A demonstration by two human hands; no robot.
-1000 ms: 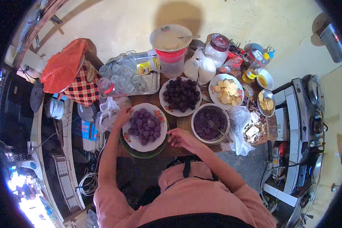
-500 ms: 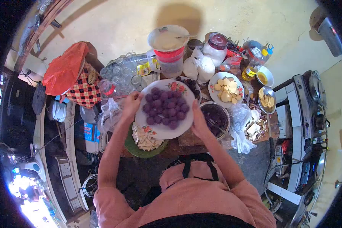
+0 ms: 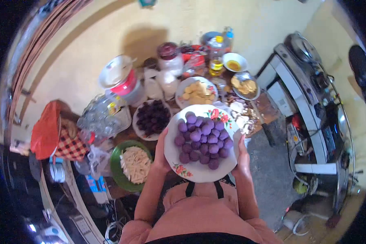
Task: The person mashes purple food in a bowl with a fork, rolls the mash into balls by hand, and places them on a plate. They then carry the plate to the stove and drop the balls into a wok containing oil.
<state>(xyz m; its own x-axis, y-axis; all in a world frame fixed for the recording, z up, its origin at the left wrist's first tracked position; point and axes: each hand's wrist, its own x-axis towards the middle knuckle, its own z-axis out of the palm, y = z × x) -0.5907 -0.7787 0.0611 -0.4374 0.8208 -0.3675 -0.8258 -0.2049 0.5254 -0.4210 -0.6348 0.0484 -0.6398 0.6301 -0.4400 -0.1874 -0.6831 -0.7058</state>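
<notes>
Both hands hold up a white, flower-patterned plate in front of my body. On it lie several purple dough balls. My left hand grips the left rim and my right hand the right rim; the fingers beneath are partly hidden. Left of the plate sits a green dish with pale cut strips. Behind it, another white plate carries darker purple balls.
Yellow slices fill a plate at the back. An oil bottle, a yellow liquid bowl and a knife are to the right. Glass jars and a red-lidded jar stand behind. A stove is far right.
The plate of purple balls has come closer to my body and to the right, still in both hands. My view has turned right, uncovering the dark-ball plate and the green dish.
</notes>
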